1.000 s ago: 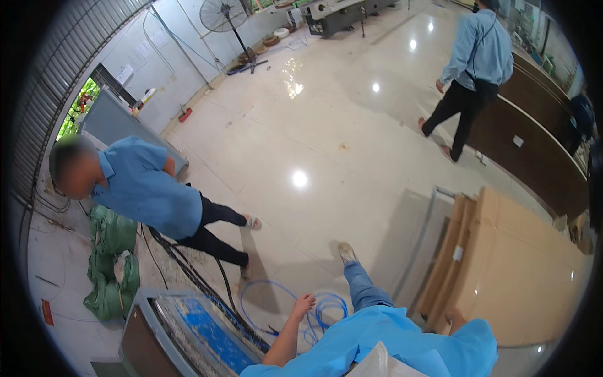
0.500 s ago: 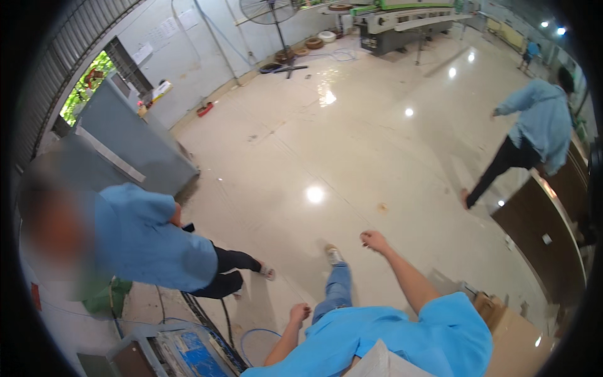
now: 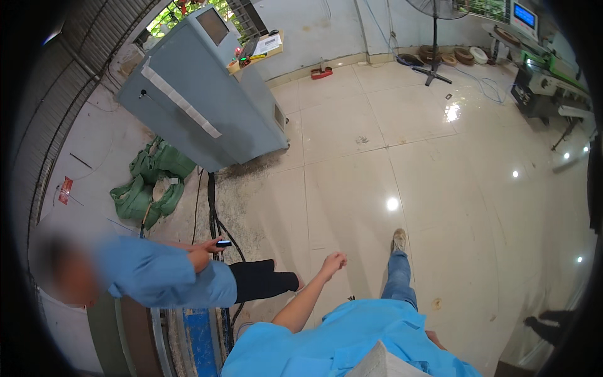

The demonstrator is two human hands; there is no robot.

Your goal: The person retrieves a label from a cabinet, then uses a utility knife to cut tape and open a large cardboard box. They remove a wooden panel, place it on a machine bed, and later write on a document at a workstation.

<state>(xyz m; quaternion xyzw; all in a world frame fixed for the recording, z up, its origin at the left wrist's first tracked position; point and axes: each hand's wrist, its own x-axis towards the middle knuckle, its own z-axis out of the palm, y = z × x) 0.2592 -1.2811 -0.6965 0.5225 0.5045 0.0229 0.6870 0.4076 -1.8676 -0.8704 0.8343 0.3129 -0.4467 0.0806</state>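
Note:
My left hand (image 3: 335, 264) is held out ahead of my blue shirt, above the tiled floor (image 3: 352, 207). Its fingers are loosely curled in, and nothing shows in them. Of my right arm only a strip of skin shows beside the shirt, so the right hand (image 3: 434, 339) is mostly hidden and its fingers cannot be made out. One of my shoes (image 3: 399, 240) is forward on the tiles, below a jeans leg. To the left stands another person in a blue shirt (image 3: 169, 273), holding a dark phone-like device (image 3: 223, 243).
A grey machine cabinet (image 3: 207, 107) stands ahead on the left, with a small shelf (image 3: 267, 47) attached. Green sacks (image 3: 154, 182) lie beside it, and black cables (image 3: 212, 207) run along the floor. Farther off are a standing fan (image 3: 434, 44) and a green-topped machine (image 3: 553, 81).
My view has swung left, bringing the cabinet and sacks closer. My left arm has swung forward, while the right has dropped back beside my body. The other person's device has come up into clearer view.

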